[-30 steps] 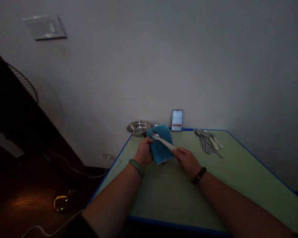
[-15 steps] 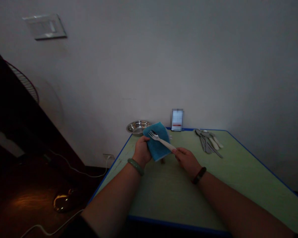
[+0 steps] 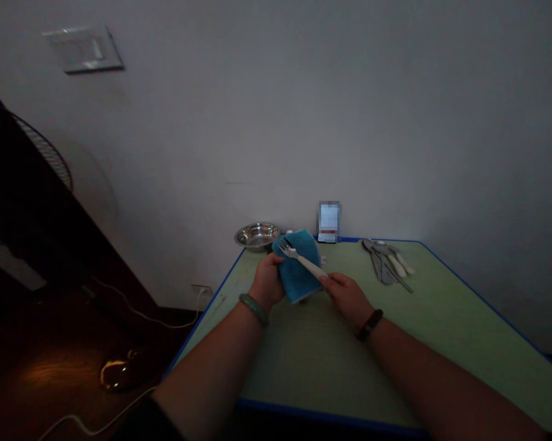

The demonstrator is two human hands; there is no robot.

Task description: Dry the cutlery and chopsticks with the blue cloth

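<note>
My left hand (image 3: 269,283) grips a blue cloth (image 3: 298,283) by its left side, above the table. A fork (image 3: 310,265) with metal tines and a pale handle lies slantwise in front of the cloth, tines toward my left thumb. The end of its handle is pinched in my right hand (image 3: 348,297). Most fingers of my left hand are hidden behind the cloth. Whether the tines touch the cloth I cannot tell.
A steel bowl (image 3: 257,236) sits at the table's back left corner. Several spoons and other cutlery (image 3: 386,263) lie in a pile at the back right. A phone (image 3: 329,222) leans on the wall. The pale green table (image 3: 331,367) has a blue edge.
My left hand and the cloth have shifted slightly right and down. The fork has hardly moved, so its tines lie nearer the cloth's left edge. My right hand stays in place.
</note>
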